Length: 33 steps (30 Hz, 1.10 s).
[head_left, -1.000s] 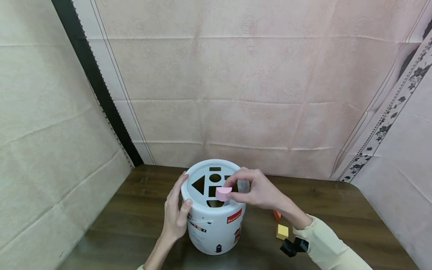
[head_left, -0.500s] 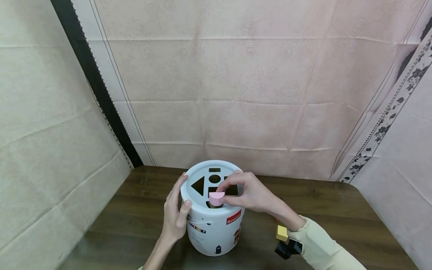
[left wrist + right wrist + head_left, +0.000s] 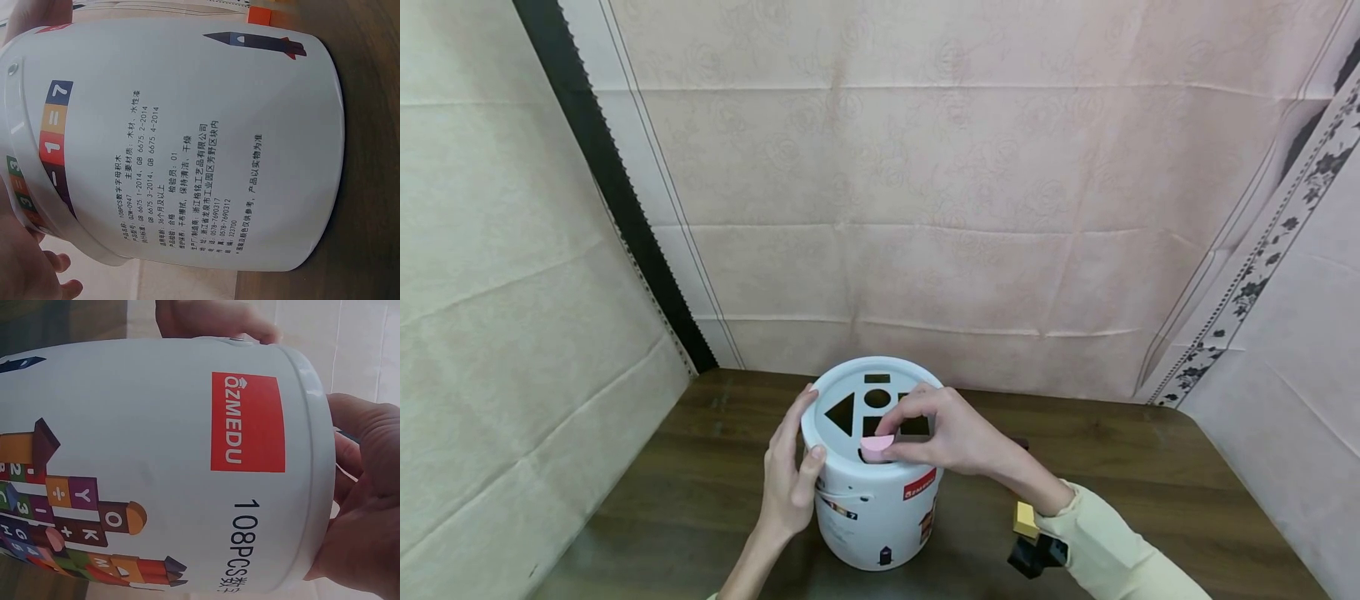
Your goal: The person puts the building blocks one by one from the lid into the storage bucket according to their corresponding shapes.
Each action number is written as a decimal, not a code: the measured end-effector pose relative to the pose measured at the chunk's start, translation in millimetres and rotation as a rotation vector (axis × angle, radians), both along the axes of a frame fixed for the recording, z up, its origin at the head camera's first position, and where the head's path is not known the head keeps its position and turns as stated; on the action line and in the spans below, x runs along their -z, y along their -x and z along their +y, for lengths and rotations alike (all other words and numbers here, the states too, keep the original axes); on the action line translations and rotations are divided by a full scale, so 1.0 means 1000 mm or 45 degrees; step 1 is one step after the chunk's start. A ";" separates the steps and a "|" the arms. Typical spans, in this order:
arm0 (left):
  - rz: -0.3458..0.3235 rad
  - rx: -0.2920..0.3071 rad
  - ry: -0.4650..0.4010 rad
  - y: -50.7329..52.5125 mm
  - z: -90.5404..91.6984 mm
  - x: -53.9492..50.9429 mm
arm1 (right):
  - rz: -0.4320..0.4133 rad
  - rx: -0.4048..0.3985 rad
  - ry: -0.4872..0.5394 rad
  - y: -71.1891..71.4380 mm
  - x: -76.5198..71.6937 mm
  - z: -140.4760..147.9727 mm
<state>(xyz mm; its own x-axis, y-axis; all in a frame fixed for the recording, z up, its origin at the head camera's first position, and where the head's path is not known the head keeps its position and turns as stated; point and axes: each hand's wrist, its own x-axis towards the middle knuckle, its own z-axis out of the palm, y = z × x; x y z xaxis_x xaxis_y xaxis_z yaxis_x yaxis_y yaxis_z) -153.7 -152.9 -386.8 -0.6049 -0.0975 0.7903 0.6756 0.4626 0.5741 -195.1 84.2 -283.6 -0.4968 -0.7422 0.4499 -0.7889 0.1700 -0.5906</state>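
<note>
A white bucket [image 3: 850,533] with a shape-sorter lid [image 3: 826,433] stands on the table. My left hand [image 3: 788,479] holds its left side, fingers along the lid's rim and thumb at the front. Between thumb and fingers, my right hand [image 3: 946,437] pinches a pink half-round block [image 3: 874,447]. The block is at the front half-round hole, flat side to the back; how deep it sits is hard to tell. In the right wrist view the bucket's printed wall [image 3: 156,425] hides the block, and the right hand [image 3: 369,487] shows past the rim.
On the table [image 3: 700,500], a yellow block [image 3: 1024,518] lies right of the bucket, partly behind the right sleeve [image 3: 1120,542] and black wrist camera [image 3: 1037,556]. An orange block [image 3: 259,15] shows beyond the bucket in the left wrist view. Cloth walls [image 3: 925,250] enclose the table.
My right hand has moved left and toward the front of the lid, carrying the pink block down to the half-round hole. The left hand keeps its hold on the bucket.
</note>
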 end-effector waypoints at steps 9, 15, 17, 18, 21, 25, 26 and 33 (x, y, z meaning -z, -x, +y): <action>0.016 0.008 -0.010 0.000 0.001 0.001 | 0.047 0.074 0.117 0.001 -0.001 0.017; 0.031 0.001 -0.019 0.000 0.001 0.000 | -0.031 0.252 0.148 0.002 -0.003 0.048; 0.027 0.001 -0.020 0.000 0.002 0.000 | -0.036 0.304 0.150 0.003 -0.001 0.061; 0.025 0.002 -0.021 0.000 0.002 0.000 | -0.034 0.333 0.149 0.004 0.001 0.068; 0.023 0.005 -0.021 0.000 0.001 -0.001 | -0.017 0.420 0.144 0.006 0.009 0.087; 0.025 0.003 -0.023 -0.001 0.002 -0.001 | 0.019 0.552 0.129 0.007 0.024 0.109; 0.024 0.003 -0.024 -0.001 0.002 -0.001 | 0.024 0.580 0.126 0.007 0.028 0.114; 0.009 0.003 -0.018 -0.001 0.002 0.000 | -0.013 0.633 0.110 -0.001 0.064 0.143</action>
